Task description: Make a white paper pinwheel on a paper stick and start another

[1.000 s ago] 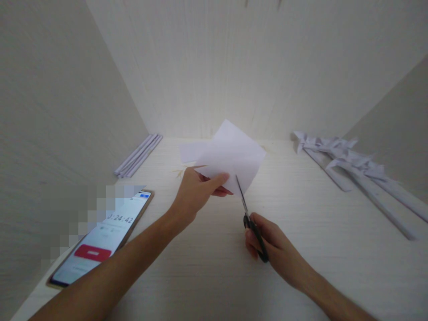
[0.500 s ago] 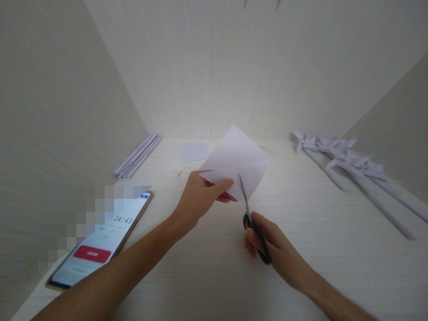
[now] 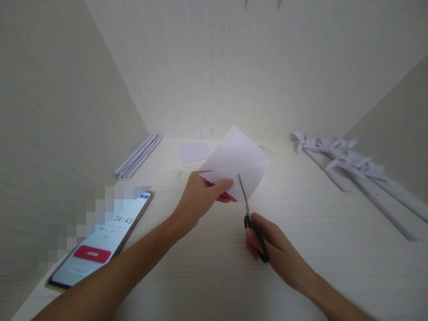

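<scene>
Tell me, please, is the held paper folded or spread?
Spread: the paper in the left hand shows one broad, open face. Any creases, I cannot tell.

Place: paper-craft nook, home or workshop unclear | Evidence: wood-grain panels [image 3: 207, 67] enclose pale counter [image 3: 200, 276] on three sides; scissors [image 3: 248, 211], paper rolls [image 3: 138, 156]

Has a bare left hand [image 3: 202, 192] and a bare right hand [image 3: 276, 236], with thin fingers [image 3: 224, 186]. Goes bare along both slim arms [image 3: 140, 256] too.
</scene>
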Available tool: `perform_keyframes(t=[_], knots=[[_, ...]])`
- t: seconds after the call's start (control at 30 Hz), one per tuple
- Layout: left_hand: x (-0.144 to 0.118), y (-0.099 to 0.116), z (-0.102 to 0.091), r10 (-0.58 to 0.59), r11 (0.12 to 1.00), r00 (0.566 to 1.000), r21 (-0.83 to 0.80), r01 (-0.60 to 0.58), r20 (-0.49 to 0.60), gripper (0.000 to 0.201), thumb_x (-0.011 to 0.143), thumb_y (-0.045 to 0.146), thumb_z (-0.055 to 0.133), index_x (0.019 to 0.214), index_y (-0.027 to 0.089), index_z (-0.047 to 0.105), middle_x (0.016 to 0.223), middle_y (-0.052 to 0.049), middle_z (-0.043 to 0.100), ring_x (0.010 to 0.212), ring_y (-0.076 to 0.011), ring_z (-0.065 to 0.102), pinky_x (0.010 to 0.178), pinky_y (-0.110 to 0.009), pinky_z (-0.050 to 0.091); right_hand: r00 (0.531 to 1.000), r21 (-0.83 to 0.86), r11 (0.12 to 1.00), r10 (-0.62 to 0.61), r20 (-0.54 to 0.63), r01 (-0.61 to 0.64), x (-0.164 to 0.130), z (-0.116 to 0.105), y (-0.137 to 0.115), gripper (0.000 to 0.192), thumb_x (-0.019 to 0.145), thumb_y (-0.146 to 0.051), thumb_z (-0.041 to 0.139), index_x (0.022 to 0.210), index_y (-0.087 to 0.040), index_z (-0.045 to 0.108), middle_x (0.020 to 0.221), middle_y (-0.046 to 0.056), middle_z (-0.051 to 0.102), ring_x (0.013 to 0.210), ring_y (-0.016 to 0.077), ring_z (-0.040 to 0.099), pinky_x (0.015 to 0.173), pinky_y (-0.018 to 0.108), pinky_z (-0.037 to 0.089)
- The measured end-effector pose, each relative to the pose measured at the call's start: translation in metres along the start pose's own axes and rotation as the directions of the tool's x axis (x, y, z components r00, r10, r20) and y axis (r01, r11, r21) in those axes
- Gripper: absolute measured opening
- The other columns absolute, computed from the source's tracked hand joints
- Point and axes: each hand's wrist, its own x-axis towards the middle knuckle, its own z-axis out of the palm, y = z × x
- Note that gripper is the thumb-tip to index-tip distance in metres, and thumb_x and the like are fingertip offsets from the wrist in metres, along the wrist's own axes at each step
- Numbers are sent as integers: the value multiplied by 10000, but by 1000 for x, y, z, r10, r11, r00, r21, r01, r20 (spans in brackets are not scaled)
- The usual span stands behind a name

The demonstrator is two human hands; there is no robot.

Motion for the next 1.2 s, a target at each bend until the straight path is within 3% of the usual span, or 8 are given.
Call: perform_keyframes(t=[0.9, 1.07, 1.2], knots=[[0, 0, -1, -1, 1000, 1000, 19, 1, 8, 173, 601, 227, 623, 715, 96, 627, 618, -46, 659, 487, -137, 603, 473, -220, 498, 999, 59, 998, 32, -6, -32, -1, 2, 2, 294, 803, -426, 422, 639, -194, 347, 510, -64, 363, 454, 68, 325, 421, 207, 269], [1, -3, -1, 15, 1000, 1000, 3, -15, -16, 214, 596, 251, 633, 739, 92, 628, 632, -50, 662, 508, -136, 603, 482, -219, 497, 1000, 25, 1000, 18, -4, -18, 0, 2, -1, 321, 795, -450, 421, 618, -195, 342, 510, -60, 362, 470, 75, 327, 434, 212, 267], [5, -5, -6, 100, 995, 990, -20, -102, -104, 283, 598, 308, 631, 786, 97, 631, 731, -62, 673, 612, -147, 615, 515, -220, 503, 1000, -1, 1000, 14, 18, -14, -1, 1, -1, 317, 775, -455, 458, 624, -198, 349, 515, -58, 373, 471, 79, 338, 424, 212, 255]])
